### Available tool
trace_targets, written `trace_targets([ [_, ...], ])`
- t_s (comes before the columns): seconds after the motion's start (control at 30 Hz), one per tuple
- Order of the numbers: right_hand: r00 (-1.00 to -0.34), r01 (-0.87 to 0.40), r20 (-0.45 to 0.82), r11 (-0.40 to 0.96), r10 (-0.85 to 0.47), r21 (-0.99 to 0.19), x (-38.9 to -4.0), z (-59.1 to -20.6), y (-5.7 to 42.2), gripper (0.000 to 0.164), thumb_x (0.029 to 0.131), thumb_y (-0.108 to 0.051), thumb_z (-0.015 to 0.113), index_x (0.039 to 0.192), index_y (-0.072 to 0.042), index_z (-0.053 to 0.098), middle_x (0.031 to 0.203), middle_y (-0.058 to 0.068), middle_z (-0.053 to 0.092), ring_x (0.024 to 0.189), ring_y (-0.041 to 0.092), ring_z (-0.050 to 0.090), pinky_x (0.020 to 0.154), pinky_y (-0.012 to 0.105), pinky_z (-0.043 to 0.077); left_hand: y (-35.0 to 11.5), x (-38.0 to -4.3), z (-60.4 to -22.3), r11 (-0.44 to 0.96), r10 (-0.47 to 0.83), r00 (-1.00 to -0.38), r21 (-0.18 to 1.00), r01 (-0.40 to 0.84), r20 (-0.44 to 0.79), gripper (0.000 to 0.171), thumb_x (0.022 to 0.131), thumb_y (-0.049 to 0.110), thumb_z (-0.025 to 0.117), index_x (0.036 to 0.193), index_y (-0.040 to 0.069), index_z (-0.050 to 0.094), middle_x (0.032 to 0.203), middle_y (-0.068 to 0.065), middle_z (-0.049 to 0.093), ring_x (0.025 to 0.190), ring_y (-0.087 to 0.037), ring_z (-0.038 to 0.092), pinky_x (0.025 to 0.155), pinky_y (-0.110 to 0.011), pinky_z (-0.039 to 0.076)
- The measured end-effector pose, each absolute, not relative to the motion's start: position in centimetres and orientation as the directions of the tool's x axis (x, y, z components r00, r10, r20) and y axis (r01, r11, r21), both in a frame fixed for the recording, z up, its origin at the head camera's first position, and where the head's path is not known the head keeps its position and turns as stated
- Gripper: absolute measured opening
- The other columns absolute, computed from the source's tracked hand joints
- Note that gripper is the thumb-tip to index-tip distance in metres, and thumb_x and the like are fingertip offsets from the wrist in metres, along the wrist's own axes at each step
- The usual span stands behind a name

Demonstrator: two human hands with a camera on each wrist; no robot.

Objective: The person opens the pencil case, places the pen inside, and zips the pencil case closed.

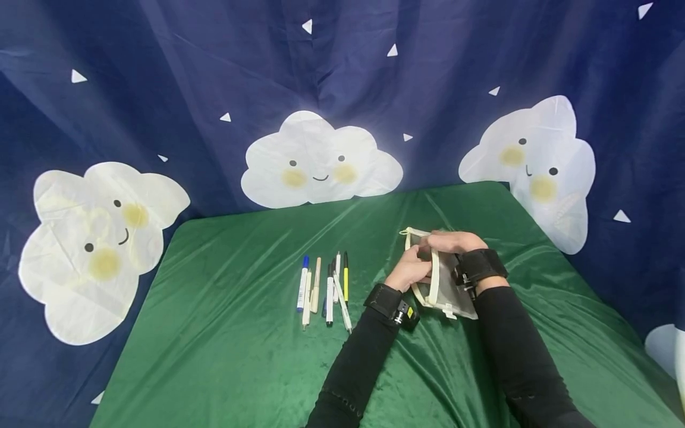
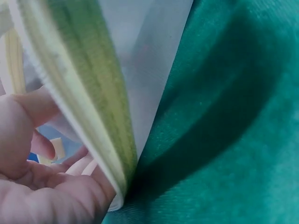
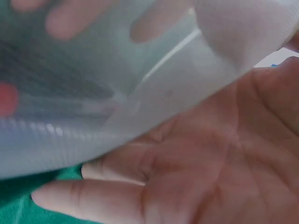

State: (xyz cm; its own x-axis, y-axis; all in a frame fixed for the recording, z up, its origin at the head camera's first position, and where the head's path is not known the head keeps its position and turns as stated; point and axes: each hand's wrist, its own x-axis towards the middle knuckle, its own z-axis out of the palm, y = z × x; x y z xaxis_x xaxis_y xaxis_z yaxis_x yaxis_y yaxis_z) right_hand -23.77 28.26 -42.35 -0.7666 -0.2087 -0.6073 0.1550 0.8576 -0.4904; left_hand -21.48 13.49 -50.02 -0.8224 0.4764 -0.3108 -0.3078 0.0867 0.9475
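Note:
A translucent mesh pouch (image 1: 455,288) with cream zipper trim (image 1: 435,276) stands with its mouth parted, between both hands. My left hand (image 1: 409,270) reaches into the mouth, its fingertips hidden from the head view. In the left wrist view, the thumb and fingers of the left hand (image 2: 51,191) are spread apart behind the zipper edge. My right hand (image 1: 455,241) lies over the pouch's upper end. The right wrist view shows the right hand's palm (image 3: 196,168) with straight fingers beside the mesh (image 3: 163,93), and blurred fingertips show through it.
Several pens and markers lie left of the pouch on the green cloth (image 1: 235,351), among them a blue-capped marker (image 1: 302,285), a beige pen (image 1: 316,285) and a yellow-and-black pen (image 1: 346,279). Behind hangs a dark blue curtain (image 1: 203,71) with cloud prints.

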Motion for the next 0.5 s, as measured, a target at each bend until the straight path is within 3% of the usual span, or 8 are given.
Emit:
trace_targets([
  [0.1,-0.747,0.164,-0.622,0.841,-0.235,-0.515,-24.1,-42.4,28.7,0.08,0.102,-0.05,0.033,0.161,0.001,0.015,0.165,0.034,0.012,0.15,0.057,0.02,0.112,0.068,0.037,13.4,-21.3,-49.6,0.113,0.487,-0.82,0.953,-0.283,-0.301,0.023,0.099,0.007,0.061,0.12,0.006,0.055,0.104,-0.026,0.075,0.096,-0.035,0.076,0.079,-0.038,0.063],
  [0.27,-0.746,0.182,-0.636,0.858,-0.198,-0.48,-24.7,-42.5,28.6,0.085,0.1,-0.053,0.037,0.162,-0.001,0.01,0.165,0.035,0.01,0.147,0.06,0.025,0.099,0.069,0.048,13.1,-21.1,-48.6,0.19,0.46,-0.847,0.961,-0.2,-0.267,0.019,0.096,0.001,0.059,0.115,0.003,0.058,0.097,-0.026,0.075,0.086,-0.035,0.077,0.07,-0.035,0.063],
  [0.4,-0.748,0.183,-0.637,0.865,-0.186,-0.467,-24.9,-42.6,28.6,0.088,0.099,-0.053,0.039,0.162,0.0,0.007,0.166,0.034,0.006,0.146,0.06,0.027,0.097,0.066,0.05,12.9,-20.9,-47.7,0.377,0.394,-0.89,0.923,-0.072,-0.231,0.013,0.094,0.004,0.064,0.107,0.004,0.064,0.085,-0.018,0.077,0.071,-0.027,0.076,0.058,-0.028,0.06],
  [0.5,-0.748,0.184,-0.639,0.867,-0.182,-0.462,-24.8,-42.6,28.7,0.089,0.098,-0.053,0.039,0.162,0.0,0.007,0.166,0.034,0.003,0.146,0.059,0.027,0.097,0.067,0.05,12.7,-20.7,-47.0,0.546,0.37,-0.909,0.836,0.046,-0.192,0.011,0.094,0.013,0.067,0.103,0.008,0.068,0.086,-0.007,0.076,0.072,-0.018,0.072,0.059,-0.023,0.055],
])
